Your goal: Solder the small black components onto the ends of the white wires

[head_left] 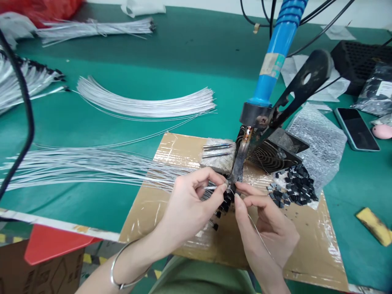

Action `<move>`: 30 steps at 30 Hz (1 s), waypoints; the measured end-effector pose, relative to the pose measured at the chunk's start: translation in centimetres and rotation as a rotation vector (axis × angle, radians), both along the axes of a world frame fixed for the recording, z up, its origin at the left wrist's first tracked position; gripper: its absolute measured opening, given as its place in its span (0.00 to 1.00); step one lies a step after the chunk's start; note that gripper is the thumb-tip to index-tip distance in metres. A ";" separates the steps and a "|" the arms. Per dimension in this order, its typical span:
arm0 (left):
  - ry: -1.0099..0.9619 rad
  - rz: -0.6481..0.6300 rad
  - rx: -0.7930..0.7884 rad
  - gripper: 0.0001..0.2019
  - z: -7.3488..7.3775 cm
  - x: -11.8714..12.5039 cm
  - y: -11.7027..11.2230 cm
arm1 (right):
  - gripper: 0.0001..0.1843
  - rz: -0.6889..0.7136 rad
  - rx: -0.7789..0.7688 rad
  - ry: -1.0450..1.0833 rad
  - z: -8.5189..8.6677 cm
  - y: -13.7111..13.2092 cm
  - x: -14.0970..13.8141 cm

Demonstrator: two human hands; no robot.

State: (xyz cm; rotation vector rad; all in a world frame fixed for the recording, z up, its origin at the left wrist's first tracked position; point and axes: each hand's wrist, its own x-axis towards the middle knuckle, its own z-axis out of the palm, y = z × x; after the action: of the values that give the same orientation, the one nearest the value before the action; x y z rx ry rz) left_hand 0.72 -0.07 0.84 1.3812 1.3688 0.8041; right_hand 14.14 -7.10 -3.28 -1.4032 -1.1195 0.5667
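My left hand [191, 208] pinches a thin white wire near its end, close under the tip of a blue-handled soldering iron [266, 83] fixed in a black stand. A thin strand of solder wire [259, 234] runs through the pinched fingers of my right hand [268, 232], its end also near the iron's tip. Any small part at the joint is hidden by my fingertips. Beneath my left hand lies a spread of white wires [122, 169], several with black ends [225, 202], on a cardboard sheet [171, 153].
Small black pieces [301, 185] lie heaped on the right, beside bubble wrap [321, 143] and a fan [268, 157]. Metal rods [217, 150] rest on a grey block. Farther out are a wire bundle [147, 105], a phone [357, 128] and a yellow sponge [374, 226].
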 end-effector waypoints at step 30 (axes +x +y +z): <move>-0.025 -0.007 0.062 0.05 -0.2 0.1 0.1 | 0.08 -0.012 0.019 -0.050 0.1 0.1 0.1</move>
State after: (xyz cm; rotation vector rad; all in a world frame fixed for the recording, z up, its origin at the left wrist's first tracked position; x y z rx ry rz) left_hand 0.83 0.06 0.61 1.4192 1.3290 0.8627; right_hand 14.21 -7.04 -3.15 -1.4129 -1.1528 0.5138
